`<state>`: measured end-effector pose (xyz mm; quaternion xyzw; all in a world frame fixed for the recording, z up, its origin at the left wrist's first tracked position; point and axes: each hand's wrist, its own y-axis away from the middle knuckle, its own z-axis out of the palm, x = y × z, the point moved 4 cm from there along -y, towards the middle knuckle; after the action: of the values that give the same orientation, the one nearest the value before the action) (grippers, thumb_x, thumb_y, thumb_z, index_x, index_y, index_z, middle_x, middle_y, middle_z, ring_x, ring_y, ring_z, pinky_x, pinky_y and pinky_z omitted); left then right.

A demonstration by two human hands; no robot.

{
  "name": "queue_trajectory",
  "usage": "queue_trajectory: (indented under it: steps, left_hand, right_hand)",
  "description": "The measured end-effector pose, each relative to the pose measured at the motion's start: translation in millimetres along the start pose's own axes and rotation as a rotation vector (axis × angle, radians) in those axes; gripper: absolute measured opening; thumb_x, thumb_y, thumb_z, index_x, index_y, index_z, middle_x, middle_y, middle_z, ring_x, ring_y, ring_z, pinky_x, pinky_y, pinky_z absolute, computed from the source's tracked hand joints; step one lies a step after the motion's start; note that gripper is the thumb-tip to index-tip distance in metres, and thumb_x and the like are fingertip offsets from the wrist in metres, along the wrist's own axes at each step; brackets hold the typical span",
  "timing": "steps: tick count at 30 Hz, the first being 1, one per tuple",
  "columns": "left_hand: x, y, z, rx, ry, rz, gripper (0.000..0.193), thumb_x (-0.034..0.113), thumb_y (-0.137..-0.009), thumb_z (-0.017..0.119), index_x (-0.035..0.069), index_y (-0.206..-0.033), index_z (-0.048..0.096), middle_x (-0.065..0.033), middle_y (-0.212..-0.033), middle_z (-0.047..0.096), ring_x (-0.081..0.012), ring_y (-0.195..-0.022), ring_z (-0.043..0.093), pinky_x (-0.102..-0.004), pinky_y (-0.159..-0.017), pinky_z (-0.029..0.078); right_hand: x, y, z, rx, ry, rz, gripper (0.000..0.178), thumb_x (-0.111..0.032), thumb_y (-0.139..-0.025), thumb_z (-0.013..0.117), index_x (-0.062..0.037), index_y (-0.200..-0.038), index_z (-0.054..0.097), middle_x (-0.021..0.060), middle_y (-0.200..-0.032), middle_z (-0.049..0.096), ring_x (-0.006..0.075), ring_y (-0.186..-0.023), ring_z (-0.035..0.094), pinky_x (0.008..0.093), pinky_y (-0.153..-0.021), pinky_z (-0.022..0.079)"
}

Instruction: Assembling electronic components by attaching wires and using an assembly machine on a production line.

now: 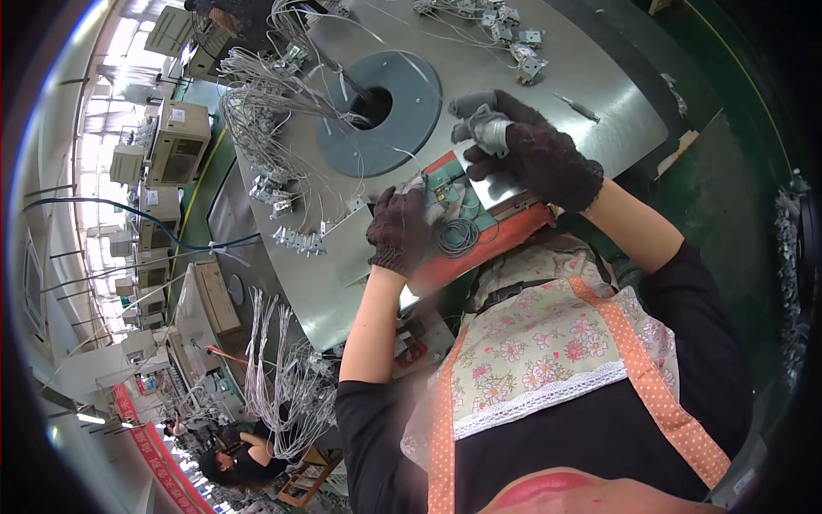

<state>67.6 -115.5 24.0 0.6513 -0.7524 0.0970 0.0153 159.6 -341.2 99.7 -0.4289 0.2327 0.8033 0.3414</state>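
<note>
My left hand (401,224), in a dark knitted glove, is closed at the left end of an orange-red tray (454,261). Its fingertips press on a small grey piece that is mostly hidden. Above the tray's right part, my right hand (539,158) is raised with curled fingers in a dark glove with grey fingertips. Something silvery-grey (491,134) shows at those fingers, too unclear to name. Below that hand lies a shiny metal plate (488,176). A coil of thin grey cable (458,237) rests on a green surface (469,206) in the tray, close to my left hand.
On the steel table (342,283), a grey disc (419,94) has a hole in its middle. Bundled grey wires (257,94) with metal connectors (272,193) lie left of it. More connectors (524,60) lie far right, near a screwdriver (576,108). A co-worker (253,458) sits at lower left.
</note>
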Motion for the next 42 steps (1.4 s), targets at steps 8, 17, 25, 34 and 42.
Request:
queue_trajectory:
  steps: [8,17,25,34,42]
  left_hand:
    - [4.8,-3.5,-4.2,0.0,-0.019,0.011,0.053,0.037,-0.09,0.069,0.002,-0.129,0.062,-0.0212,-0.111,0.071,-0.0418,-0.107,0.066,-0.05,-0.104,0.046]
    - [5.5,-4.7,-6.7,0.039,-0.002,0.044,0.051,0.039,-0.088,0.071,0.002,-0.123,0.065,-0.0216,-0.109,0.071,-0.0428,-0.105,0.066,-0.0505,-0.102,0.048]
    - [3.9,0.5,-7.5,0.035,-0.009,0.064,0.043,0.033,-0.085,0.072,0.003,-0.116,0.067,-0.0216,-0.104,0.072,-0.0404,-0.101,0.068,-0.05,-0.105,0.048]
    - [4.8,-0.3,-8.1,-0.018,-0.015,0.033,0.041,0.027,-0.085,0.07,0.003,-0.117,0.065,-0.021,-0.094,0.071,-0.0394,-0.094,0.068,-0.0509,-0.108,0.045]
    - [4.7,-0.6,-6.2,0.018,-0.007,0.041,0.043,0.032,-0.088,0.069,0.003,-0.121,0.065,-0.0207,-0.094,0.071,-0.0386,-0.093,0.068,-0.0507,-0.107,0.045]
  right_hand:
    - [10.9,-5.4,-17.9,-0.029,0.0,-0.077,0.047,-0.024,-0.096,0.06,-0.0076,-0.139,0.054,0.0046,-0.114,0.061,0.0154,-0.095,0.068,0.0321,-0.085,0.06]
    - [12.7,-3.4,-13.5,-0.21,-0.178,-0.105,0.064,-0.016,-0.094,0.065,-0.0077,-0.153,0.041,0.0132,-0.133,0.059,0.0219,-0.111,0.066,0.0388,-0.097,0.059]
    - [-2.7,9.5,8.0,-0.29,-0.305,0.035,0.069,-0.009,-0.094,0.064,-0.0059,-0.156,0.035,0.0192,-0.132,0.061,0.0298,-0.118,0.066,0.0448,-0.104,0.056]
    - [-4.6,14.8,9.7,-0.43,-0.384,-0.044,0.076,-0.027,-0.091,0.075,-0.005,-0.154,0.039,0.0129,-0.128,0.06,0.0249,-0.119,0.062,0.0448,-0.104,0.054]
    - [5.9,10.1,4.6,-0.361,-0.323,-0.064,0.069,-0.023,-0.091,0.072,-0.0058,-0.151,0.043,0.0146,-0.13,0.06,0.0257,-0.118,0.064,0.0441,-0.102,0.056]
